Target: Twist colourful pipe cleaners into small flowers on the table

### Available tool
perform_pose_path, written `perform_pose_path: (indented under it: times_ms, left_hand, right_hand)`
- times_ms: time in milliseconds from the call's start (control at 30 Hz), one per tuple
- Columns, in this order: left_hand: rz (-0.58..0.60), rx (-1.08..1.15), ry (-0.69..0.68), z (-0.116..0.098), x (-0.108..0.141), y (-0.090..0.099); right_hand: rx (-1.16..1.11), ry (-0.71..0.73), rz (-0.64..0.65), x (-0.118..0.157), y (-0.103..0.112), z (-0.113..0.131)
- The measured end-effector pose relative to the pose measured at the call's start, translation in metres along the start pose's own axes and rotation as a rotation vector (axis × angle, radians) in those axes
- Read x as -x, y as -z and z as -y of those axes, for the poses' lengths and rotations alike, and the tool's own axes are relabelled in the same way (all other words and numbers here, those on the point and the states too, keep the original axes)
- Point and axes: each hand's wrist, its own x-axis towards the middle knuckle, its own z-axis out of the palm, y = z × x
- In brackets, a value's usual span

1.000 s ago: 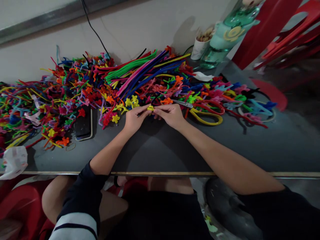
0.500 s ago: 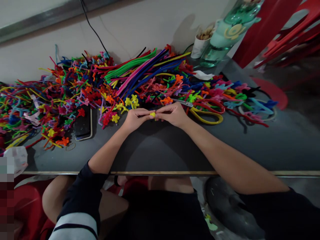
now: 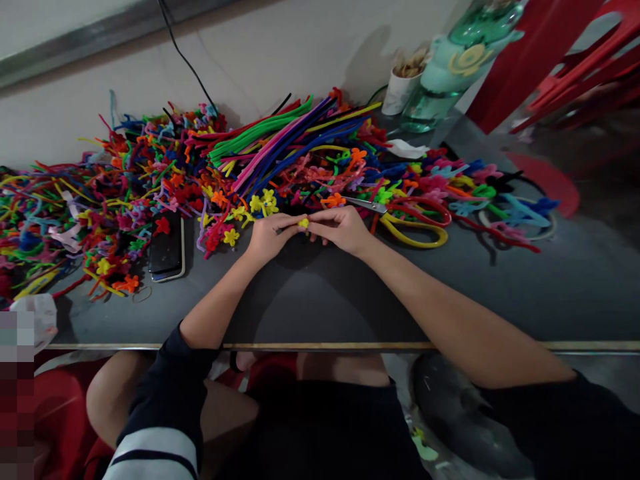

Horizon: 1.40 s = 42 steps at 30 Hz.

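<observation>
the left hand [image 3: 270,238] and the right hand [image 3: 347,230] are close together over the dark grey flat tabletop [image 3: 320,307], both pinching one small bright yellow fuzzy pipe-cleaner piece [image 3: 303,223] between thumbs and fingers. that piece sits between the two hands, in front of a long heap of multicoloured fuzzy pipe cleaners. just right of the right hand lie metal-bladed scissors with red and yellow loop handles [image 3: 383,209]. near the left hand is a yellow fuzzy pipe-cleaner flower [image 3: 231,237]; farther left lies a black flat rectangular phone [image 3: 164,259].
</observation>
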Motion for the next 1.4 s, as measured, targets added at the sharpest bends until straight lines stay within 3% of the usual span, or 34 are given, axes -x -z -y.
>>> perform_pose_path:
  times_ms: [200,467,667,867,1100,1400]
  left_hand:
    - [-0.062,-0.073,0.053,-0.006,0.001,-0.002]
    - [-0.154,-0.056,0.192,-0.016,0.002,-0.005]
    - [-0.160,-0.192,0.157,-0.019,0.003,-0.009]
    - [-0.134,-0.348,0.156,-0.026,0.004,-0.009]
    - [-0.131,-0.548,0.066,-0.029,0.004,-0.012]
    - [-0.012,-0.684,-0.074,-0.026,0.002,-0.010]
  right_hand:
    - [-0.107,0.029,0.044,0.001,-0.007,-0.003]
    - [-0.069,0.008,-0.095,0.000,-0.008,-0.002]
    - [0.073,0.061,-0.183,0.004,-0.014,-0.001]
    - [0.344,0.209,-0.285,0.007,-0.015,0.000]
    - [0.482,0.272,-0.314,0.008,-0.020,0.003]
    - [0.546,0.285,-0.308,0.006,-0.020,0.000]
